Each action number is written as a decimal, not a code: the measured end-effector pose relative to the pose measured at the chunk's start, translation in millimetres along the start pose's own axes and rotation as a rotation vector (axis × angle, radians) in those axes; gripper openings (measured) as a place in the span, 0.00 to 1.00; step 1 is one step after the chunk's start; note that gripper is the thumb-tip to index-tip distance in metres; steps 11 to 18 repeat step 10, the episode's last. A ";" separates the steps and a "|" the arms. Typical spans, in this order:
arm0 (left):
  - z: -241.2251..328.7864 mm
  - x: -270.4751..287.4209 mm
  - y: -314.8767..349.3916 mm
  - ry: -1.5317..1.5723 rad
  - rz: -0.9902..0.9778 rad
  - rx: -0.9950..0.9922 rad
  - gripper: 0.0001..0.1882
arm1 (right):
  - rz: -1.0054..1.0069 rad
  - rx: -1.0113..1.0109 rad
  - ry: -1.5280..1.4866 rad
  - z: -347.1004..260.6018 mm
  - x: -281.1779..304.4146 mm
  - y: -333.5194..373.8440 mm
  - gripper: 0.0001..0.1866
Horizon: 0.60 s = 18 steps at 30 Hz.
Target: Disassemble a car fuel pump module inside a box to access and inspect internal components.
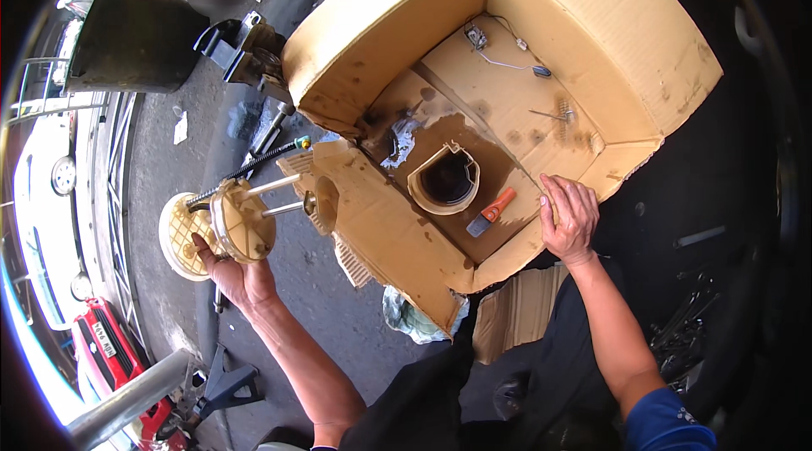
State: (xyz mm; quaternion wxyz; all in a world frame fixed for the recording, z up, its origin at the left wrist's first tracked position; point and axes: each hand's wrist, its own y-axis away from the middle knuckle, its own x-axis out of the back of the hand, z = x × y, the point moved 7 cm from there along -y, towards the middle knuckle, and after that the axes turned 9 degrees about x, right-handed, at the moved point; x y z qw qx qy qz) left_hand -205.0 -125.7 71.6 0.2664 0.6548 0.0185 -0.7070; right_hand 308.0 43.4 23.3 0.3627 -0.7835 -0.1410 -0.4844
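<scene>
My left hand (237,278) is closed on a fuel pump module (245,218), a yellowed plastic part with round flanges, two metal rods and a black corrugated hose. It is held tilted, just left of an open cardboard box (584,11). At the box's near right edge, my right hand (571,218) has its fingers curled over the rim. Inside the box stands a round plastic cup (447,182) with dark liquid in it, on a wet brown stain. A scraper or brush with an orange handle (499,204) lies beside the cup.
Also in the box are a small wired sensor part (478,38) with a float and a torn blue-white scrap (401,143). A black bin (135,32) and a metal tool (254,49) are at upper left. A blue stand (224,383) and metal pipe (127,400) are lower left.
</scene>
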 end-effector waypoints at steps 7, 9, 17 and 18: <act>-10.0 -7.7 2.6 -0.028 -0.056 -0.005 0.30 | -0.025 -0.010 -0.002 0.4 -0.3 0.9 0.19; -12.7 -10.5 1.2 0.012 -0.138 0.037 0.34 | -0.028 -0.005 -0.002 1.1 -0.7 0.6 0.19; -10.9 -8.5 0.2 -0.001 -0.118 0.020 0.35 | -0.031 -0.005 -0.001 0.9 -1.0 1.0 0.19; -10.9 -8.5 0.2 -0.001 -0.118 0.020 0.35 | -0.031 -0.005 -0.001 0.9 -1.0 1.0 0.19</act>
